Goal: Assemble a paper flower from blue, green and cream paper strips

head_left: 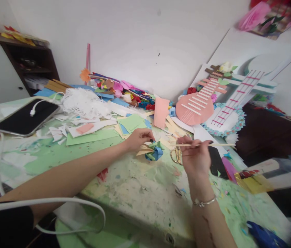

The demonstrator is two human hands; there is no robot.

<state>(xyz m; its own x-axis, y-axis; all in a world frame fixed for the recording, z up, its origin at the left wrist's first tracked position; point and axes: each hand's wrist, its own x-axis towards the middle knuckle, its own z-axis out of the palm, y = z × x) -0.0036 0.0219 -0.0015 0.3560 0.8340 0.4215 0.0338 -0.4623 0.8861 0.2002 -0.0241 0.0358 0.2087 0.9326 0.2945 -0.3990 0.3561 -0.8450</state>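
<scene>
In the head view my left hand (140, 138) is closed in a pinch at the top of a small paper flower (156, 153), made of curled blue, green and cream pieces, low over the table. My right hand (196, 156), palm turned up, holds a thin pale stick (221, 145) lying nearly level across its fingers. Gold-handled scissors (175, 156) lie just left of my right hand, partly hidden by it. Behind my left hand are stacked green, blue and cream paper squares (132, 123).
Farther back stand a pink paper lute (195, 108) and a white one with a blue flowered rim (224, 120). White paper shreds (85, 103) and a tablet (28, 117) lie at left. A bottle (274, 172) is at right. A white cable (65, 199) loops across my left forearm.
</scene>
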